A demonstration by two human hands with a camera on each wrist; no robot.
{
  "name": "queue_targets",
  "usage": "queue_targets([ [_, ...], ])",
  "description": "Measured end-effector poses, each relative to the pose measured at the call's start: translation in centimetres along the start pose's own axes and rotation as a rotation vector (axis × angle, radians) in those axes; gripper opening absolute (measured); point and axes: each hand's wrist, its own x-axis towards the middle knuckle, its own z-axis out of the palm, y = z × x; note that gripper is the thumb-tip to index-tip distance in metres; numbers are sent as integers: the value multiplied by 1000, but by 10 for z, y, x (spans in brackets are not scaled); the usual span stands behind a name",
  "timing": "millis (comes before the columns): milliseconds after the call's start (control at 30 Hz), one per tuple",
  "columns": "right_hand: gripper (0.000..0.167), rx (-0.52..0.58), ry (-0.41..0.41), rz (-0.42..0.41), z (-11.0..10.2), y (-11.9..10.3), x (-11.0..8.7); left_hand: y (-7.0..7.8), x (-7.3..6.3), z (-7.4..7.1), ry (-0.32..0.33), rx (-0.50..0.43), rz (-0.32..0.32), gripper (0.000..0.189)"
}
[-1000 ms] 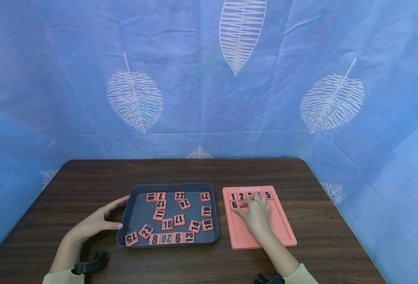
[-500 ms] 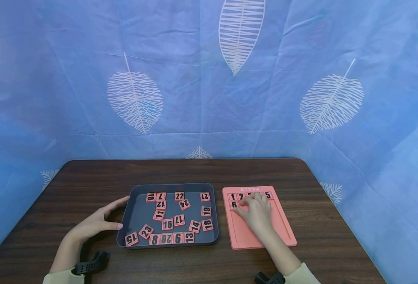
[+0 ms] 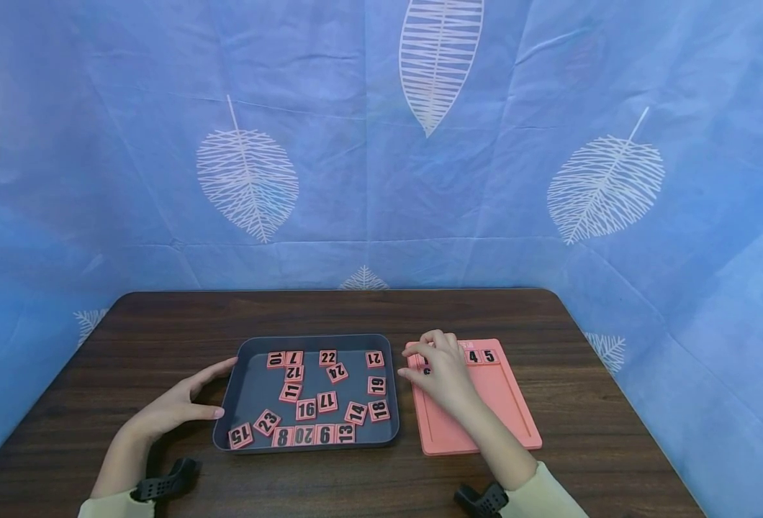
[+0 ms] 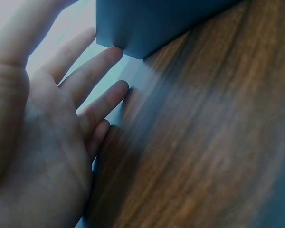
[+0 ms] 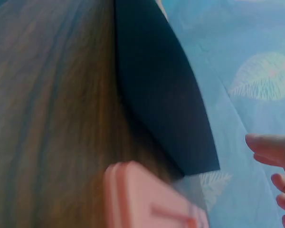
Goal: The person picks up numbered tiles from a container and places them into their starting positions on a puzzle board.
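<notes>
My left hand [image 3: 168, 410] rests at the left side of a dark grey tray [image 3: 252, 406], thumb and fingers spread along its wall. In the left wrist view, straight fingertips [image 4: 115, 52] reach the tray's corner. Pink number tiles lie scattered in the tray, among them the 7 tile [image 3: 294, 358] and the 8 tile [image 3: 282, 437]. My right hand [image 3: 445, 378] hovers over the upper left of a pink number-puzzle board [image 3: 504, 421], thumb and forefinger apart with nothing between them. The 4 tile [image 3: 473, 357] and the 5 tile [image 3: 489, 356] show in its top row; the hand covers other tiles.
Both tray and board lie on a dark wooden table [image 3: 330, 489], with a narrow strip of wood between them. A blue cloth with white leaf prints [image 3: 330, 201] hangs behind the table. Black bands [image 3: 168, 480] circle both wrists.
My right hand has lifted off the board's second row, beside the 6 tile, and moved left toward the tray, uncovering the 4 tile. The left hand and tray have stayed still.
</notes>
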Motion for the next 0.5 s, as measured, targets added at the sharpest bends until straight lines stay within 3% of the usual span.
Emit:
queue_targets([
  [267, 28, 33, -103, -158, 7, -25, 20, -2, 0, 0, 6, -1, -18, 76],
  [500, 31, 15, -224, -227, 20, -47, 35, -1, 0, 1, 5, 8, -5, 77],
])
